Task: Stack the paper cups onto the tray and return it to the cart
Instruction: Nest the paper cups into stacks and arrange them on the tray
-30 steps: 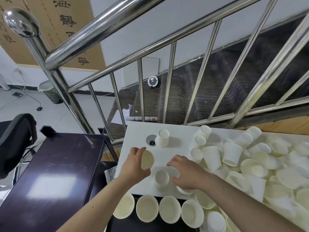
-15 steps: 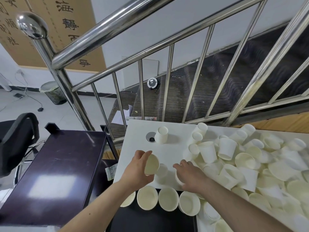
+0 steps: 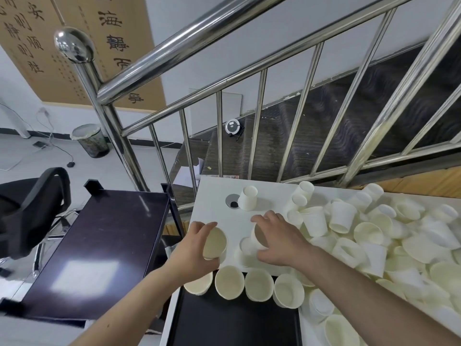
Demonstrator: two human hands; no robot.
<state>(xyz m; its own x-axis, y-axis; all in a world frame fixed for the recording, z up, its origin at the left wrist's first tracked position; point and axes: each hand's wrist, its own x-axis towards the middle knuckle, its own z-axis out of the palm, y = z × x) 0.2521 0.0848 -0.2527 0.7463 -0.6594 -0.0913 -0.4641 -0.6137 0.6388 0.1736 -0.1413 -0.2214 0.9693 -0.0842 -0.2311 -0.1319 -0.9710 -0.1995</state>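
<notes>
Black tray [image 3: 232, 328] cut by bottom edge; cup pile [image 3: 399, 245] cropped right (count unreadable); 1 cup [image 3: 259, 237] half-hidden behind right hand [image 3: 279, 240].

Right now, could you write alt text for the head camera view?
A person's left hand and right hand each grip a cream paper cup above a white table heaped with cups, four more lining the black rectangular tray below.

Four cups [image 3: 259, 284] stand in a row along the tray's [image 3: 232, 320] far edge. Loose cups [image 3: 374, 233] crowd the table's [image 3: 217, 191] right side. The cart [image 3: 99, 245] stands left.
</notes>
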